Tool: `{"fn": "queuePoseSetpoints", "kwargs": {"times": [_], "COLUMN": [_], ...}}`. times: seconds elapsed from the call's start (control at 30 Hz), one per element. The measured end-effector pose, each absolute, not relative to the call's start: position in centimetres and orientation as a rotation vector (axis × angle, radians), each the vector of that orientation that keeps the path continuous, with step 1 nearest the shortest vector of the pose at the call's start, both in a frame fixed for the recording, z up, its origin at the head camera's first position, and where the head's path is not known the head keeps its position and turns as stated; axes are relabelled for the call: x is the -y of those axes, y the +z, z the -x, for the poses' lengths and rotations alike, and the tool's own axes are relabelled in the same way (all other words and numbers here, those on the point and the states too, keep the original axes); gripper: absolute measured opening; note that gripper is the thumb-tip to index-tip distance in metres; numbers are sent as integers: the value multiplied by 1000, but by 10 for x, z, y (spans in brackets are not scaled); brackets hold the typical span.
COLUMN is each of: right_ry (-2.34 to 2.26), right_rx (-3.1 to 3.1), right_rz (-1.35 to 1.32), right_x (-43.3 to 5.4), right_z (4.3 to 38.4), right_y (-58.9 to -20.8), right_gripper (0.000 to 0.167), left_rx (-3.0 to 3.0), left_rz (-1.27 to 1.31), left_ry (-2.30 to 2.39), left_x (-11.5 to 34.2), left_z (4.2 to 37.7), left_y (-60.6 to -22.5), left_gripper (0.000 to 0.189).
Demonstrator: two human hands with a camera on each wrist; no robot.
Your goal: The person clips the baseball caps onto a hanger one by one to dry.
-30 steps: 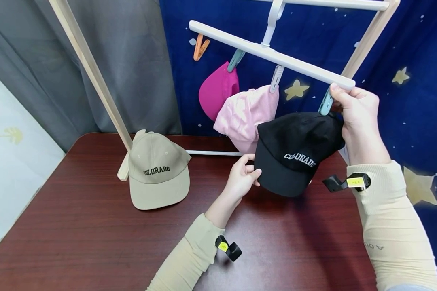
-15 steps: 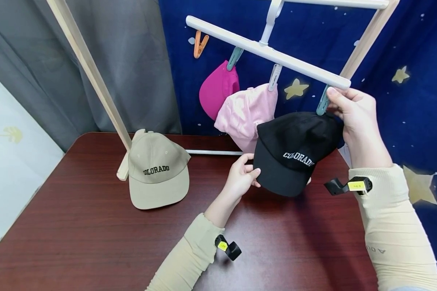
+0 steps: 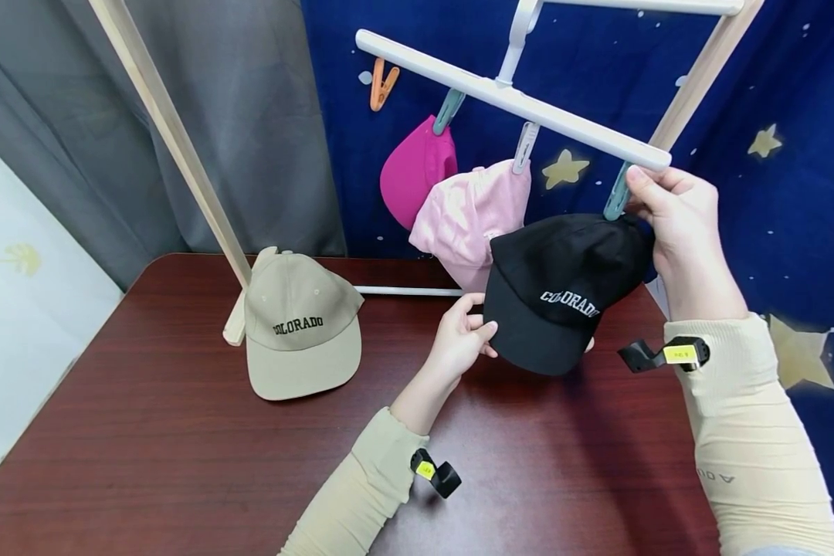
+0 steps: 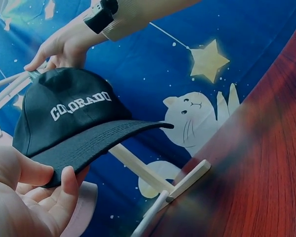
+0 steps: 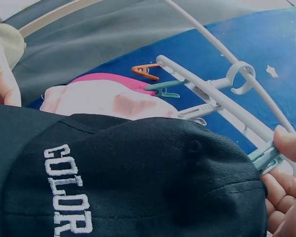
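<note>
A black cap (image 3: 563, 286) with white COLORADO lettering hangs tilted at the right end of a white hanger bar (image 3: 514, 100). My left hand (image 3: 457, 336) pinches the edge of its brim between thumb and fingers, as the left wrist view also shows. At the top of the cap, my right hand (image 3: 684, 224) pinches a teal clothespin (image 3: 617, 193) below the bar's end. In the right wrist view that clothespin (image 5: 265, 157) meets the back edge of the cap. Behind the black cap, a light pink cap (image 3: 472, 220) and a magenta cap (image 3: 419, 174) hang from clothespins.
A beige cap (image 3: 299, 328) sits on the dark red wooden table (image 3: 146, 432), by the left foot of the wooden rack (image 3: 174, 139). An orange clothespin (image 3: 381, 85) hangs at the bar's left end. The hanger's hook (image 3: 521, 35) is on the upper rail.
The hanger bar has shifted slightly up and left. My right hand and the teal clothespin have moved slightly left. The left hand still holds the brim, nearly in place.
</note>
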State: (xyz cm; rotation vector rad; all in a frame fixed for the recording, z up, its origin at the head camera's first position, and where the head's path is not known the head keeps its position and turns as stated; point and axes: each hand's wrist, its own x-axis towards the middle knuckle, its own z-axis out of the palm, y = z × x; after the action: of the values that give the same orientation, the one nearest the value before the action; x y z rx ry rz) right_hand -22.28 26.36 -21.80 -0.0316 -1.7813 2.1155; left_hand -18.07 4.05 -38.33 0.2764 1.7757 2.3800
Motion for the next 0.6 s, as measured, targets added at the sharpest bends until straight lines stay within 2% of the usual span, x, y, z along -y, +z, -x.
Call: {"fn": "queuePoseSetpoints", "kwargs": {"times": [0.6], "right_ry": [2127], "right_rx": [1683], "right_rz": [54], "right_x": [-260], "right_z": [232], "right_y": [-217], "right_gripper": [9], "left_rx": [-1797], "left_rz": [-292], "left_ry": [2451], "left_x": [-43], "left_z": [185], "left_y": [-390], "left_gripper": [34]}}
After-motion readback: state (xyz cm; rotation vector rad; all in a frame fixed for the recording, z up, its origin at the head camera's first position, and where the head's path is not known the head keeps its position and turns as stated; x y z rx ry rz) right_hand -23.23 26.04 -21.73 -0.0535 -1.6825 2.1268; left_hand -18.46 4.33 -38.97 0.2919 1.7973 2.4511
